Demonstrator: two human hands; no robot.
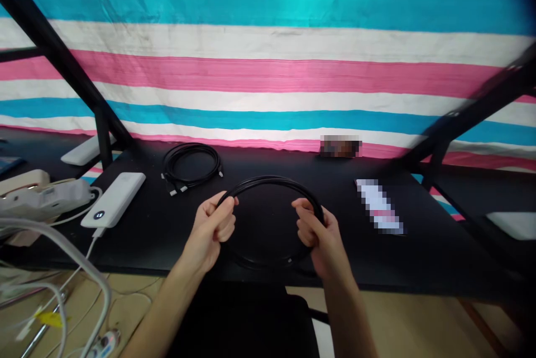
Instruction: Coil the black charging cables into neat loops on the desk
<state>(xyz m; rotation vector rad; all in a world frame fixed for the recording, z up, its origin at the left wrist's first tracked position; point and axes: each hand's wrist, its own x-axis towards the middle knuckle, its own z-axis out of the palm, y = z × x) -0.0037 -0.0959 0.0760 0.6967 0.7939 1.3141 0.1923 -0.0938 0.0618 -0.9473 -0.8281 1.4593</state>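
Observation:
A black cable [270, 180], wound into a round coil of several loops, is held up between my two hands near the table's front edge. My left hand [214, 224] is closed around the coil's left side, thumb on top. On the opposite side my right hand [316, 227] grips it, with the thumb pressed over the loops. The coil's lower part blends into the dark tabletop. Behind my left hand, a second coil of black cable [192, 182] lies flat on the table, its light metal plugs showing at the near side.
The black table [259, 218] carries a white power bank [114, 200] with a cable plugged in, left. Power strips [46, 201] and white cords crowd the far left. A pixelated flat object [380, 207] lies right; another [340, 146] stands behind. Black frame bars [67, 65] slant along both sides.

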